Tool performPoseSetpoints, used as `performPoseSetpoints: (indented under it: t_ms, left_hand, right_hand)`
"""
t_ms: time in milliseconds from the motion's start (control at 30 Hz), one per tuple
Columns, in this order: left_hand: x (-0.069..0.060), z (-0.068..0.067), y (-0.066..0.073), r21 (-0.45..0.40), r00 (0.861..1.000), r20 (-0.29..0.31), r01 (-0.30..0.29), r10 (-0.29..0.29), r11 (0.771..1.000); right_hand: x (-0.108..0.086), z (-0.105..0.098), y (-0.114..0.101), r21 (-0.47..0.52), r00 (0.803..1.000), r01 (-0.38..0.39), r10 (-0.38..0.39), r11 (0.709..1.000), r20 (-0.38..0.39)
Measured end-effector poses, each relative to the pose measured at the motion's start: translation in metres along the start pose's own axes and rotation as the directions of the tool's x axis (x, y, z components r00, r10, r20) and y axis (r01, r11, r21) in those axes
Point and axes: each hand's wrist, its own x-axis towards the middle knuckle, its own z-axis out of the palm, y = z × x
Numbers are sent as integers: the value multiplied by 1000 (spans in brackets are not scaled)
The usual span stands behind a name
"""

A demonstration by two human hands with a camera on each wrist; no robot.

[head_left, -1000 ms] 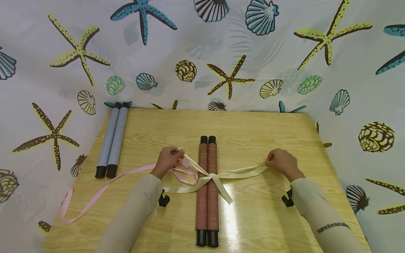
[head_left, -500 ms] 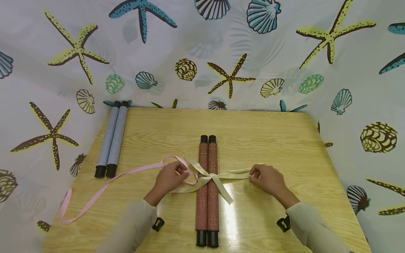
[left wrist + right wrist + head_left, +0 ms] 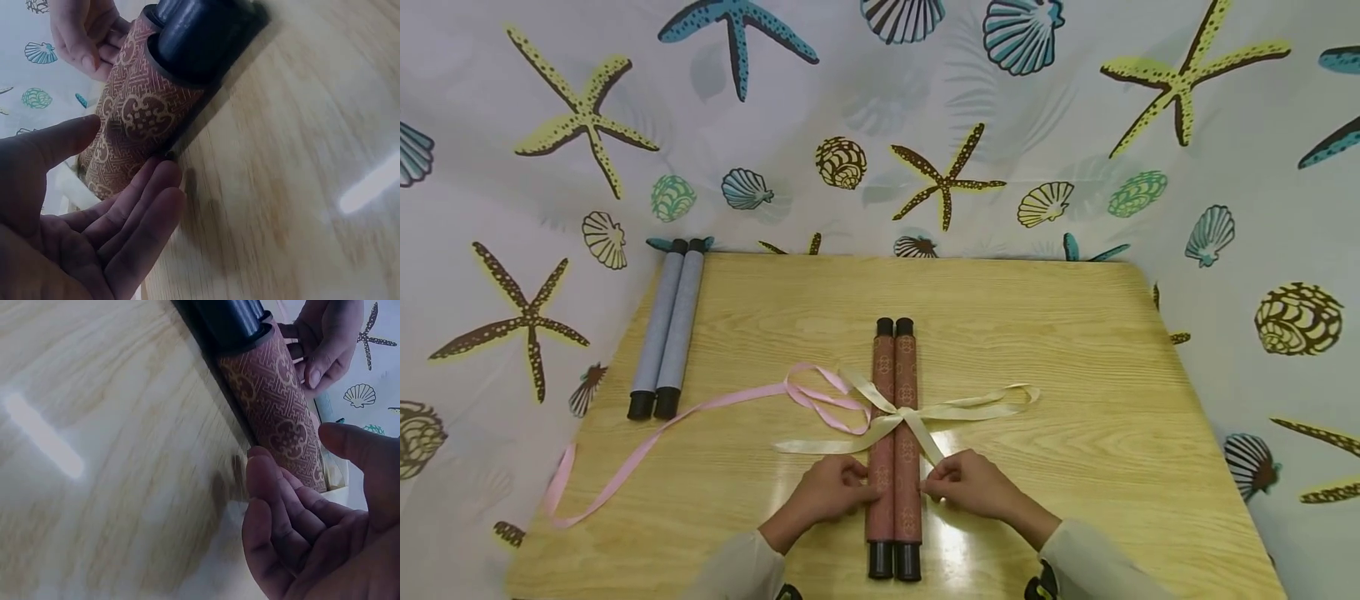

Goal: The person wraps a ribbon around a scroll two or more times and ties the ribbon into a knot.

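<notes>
- Fingers loosely extended, the left hand [image 3: 827,492] sets its thumb and fingertips against the near left side of the red rolls [image 3: 907,454]; nothing is clenched.
- Across from it, the right hand [image 3: 977,483] rests its fingertips at the right side, its thumb standing off the patterned surface in the right wrist view.
- Side by side, the red rolls lie lengthwise in the middle of the table [image 3: 1037,317], black end caps [image 3: 881,560] at the near end.
- Over their middle sits a cream ribbon [image 3: 907,413], tied, with a long loop out to the right and two tails to the left. Another tail slants down to the right hand, which hides its end; whether it is touched, I can't tell.
- Between those two left tails crowds a pink ribbon [image 3: 730,399], its loops reaching up to the rolls, its long end trailing left to the table's edge.
- Well apart, toward the far left corner, two grey-blue rolls [image 3: 681,321] lie together, out of the hands' way.
- Behind and around hangs a pale cloth [image 3: 895,83] printed with starfish and shells.
</notes>
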Motion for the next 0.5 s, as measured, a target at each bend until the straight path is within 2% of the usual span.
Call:
performPoseSetpoints:
  t_ms: [133,267,500]
  left_hand:
    - [4,4,0,-72,1000,12,15,-14,997]
    - [6,8,1,-109,1000,7,8,-7,994]
    - [7,14,8,-157,998,-45,-47,40,986]
  right_hand:
    - [6,10,2,118,1000,-13,9,993,27]
    - [9,18,4,162,1000,-28,26,986,16]
    - [5,18,4,62,996,1,4,998,-87]
